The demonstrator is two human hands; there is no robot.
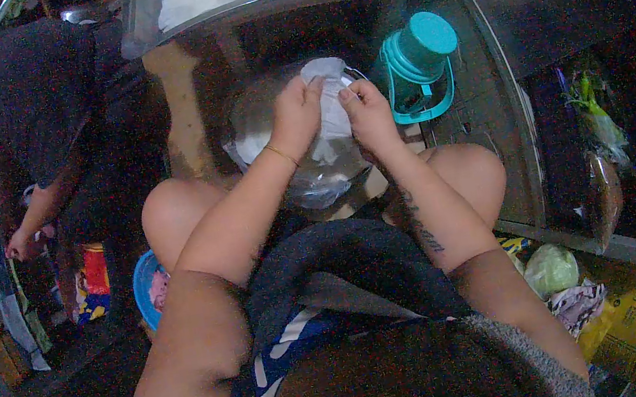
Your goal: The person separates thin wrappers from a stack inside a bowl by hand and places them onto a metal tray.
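Observation:
Between my two hands is a thin, limp white sheet; its material I cannot make out. My left hand, with a thin band at its wrist, pinches the sheet's left edge. On the opposite edge, the thumb and fingers of my right hand are closed. Just below, between my knees, lies clear plastic around a pale, rounded mass or container. Its contents are blurred and partly covered by my hands and the sheet.
A teal bucket with a teal dipper-like cup on top stands at right. Ahead is a metal tray of white material. Another person works at left. A blue basin sits beside my left knee; bagged vegetables lie at right.

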